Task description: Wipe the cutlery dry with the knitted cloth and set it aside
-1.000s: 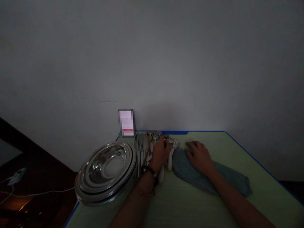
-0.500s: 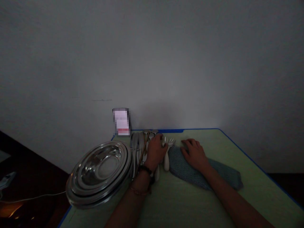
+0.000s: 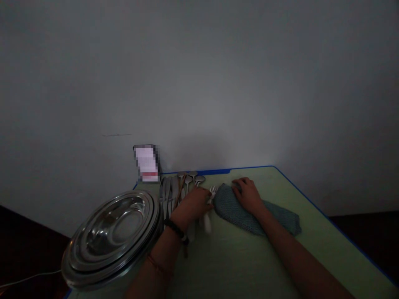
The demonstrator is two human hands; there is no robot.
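The room is dim. My left hand lies on a row of cutlery near the table's far edge, its fingers curled around the white-handled fork. Steel spoons lie just left of that hand. My right hand rests palm down with its fingers spread on the far end of a folded grey-blue cloth. The fork's tines lie against the cloth's left end.
A stack of steel plates overhangs the left edge of the green table. A small blurred packet leans on the white wall behind. The table's blue rim runs along the back and right.
The view has swung right, so everything sits further left in the picture. My left hand has slid from the spoons toward the white fork. My right hand stays on the cloth.
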